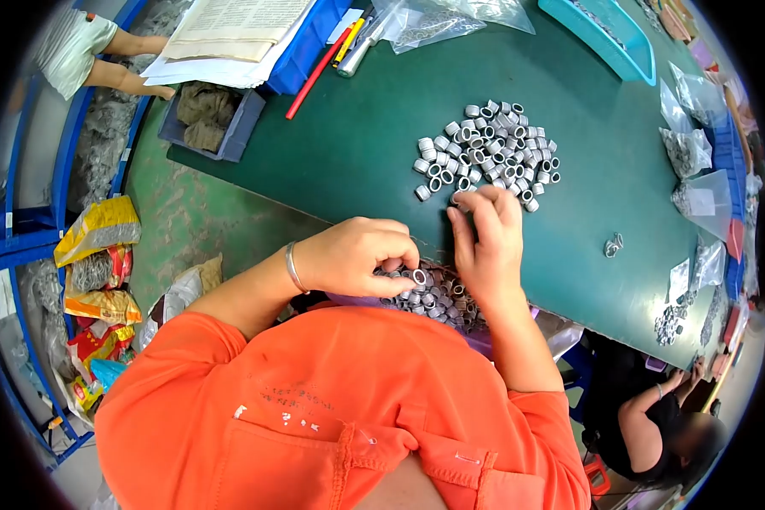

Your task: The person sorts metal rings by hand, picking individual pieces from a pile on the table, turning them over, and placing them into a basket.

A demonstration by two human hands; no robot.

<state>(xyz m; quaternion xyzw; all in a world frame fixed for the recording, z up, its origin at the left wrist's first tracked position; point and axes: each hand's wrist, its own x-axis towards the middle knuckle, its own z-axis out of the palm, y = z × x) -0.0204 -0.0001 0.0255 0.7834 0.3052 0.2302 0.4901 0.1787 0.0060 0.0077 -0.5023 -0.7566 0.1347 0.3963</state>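
Bench work with short cylindrical metal rings, viewed from above. The main pile of metal rings [489,149] lies on the green tabletop [340,161], right of the upper centre of the frame; a second mass of rings [438,299] fills a purple container [479,342] at the tabletop's near edge, at the centre of the frame. The left hand [357,255], above the container, pinches a single ring [420,277] between thumb and forefinger. The right hand [491,242] reaches to the pile's lower edge, its thumb and fingers curled toward each other at a ring [456,198]; whether that ring is gripped or merely touched cannot be told.

Handling, as judged from appearance: each ring should be light, rigid and unlikely to break, yet its smooth, round wall may slip or roll when pressed off-centre. Pieces on their sides are best taken across the outer wall by thumb and forefinger; those standing on end, by opposite points of the rim. The open bore also offers a fingertip hold.
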